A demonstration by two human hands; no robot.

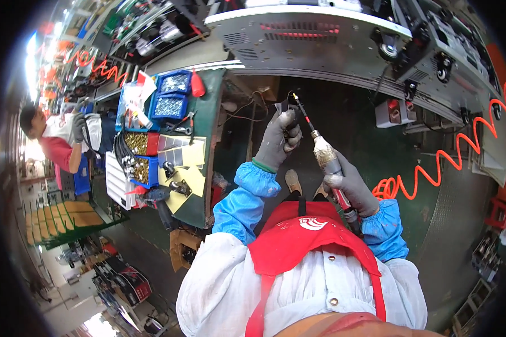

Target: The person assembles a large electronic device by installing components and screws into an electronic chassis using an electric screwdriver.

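Note:
My right hand [351, 185], in a grey glove, is wrapped round an air screwdriver [324, 150] with a taped, silvery body. Its long bit points forward and slightly left, and a small brass-coloured piece [294, 96] shows at the tip. Just left of the bit, my left hand [279, 137] is raised with its gloved fingers curled in. A thin, greyish piece [281, 106] sticks up by those fingers; its kind is unclear, and whatever lies inside the fist is hidden.
A grey metal cabinet on casters [315, 42] stands ahead. At left, a green workbench [211, 140] carries blue bins of screws [170, 105], pliers [190, 124], a red bottle [197, 84] and a cordless drill [162, 208]. An orange coiled hose [458, 149] runs at right. Another person [59, 140] works far left.

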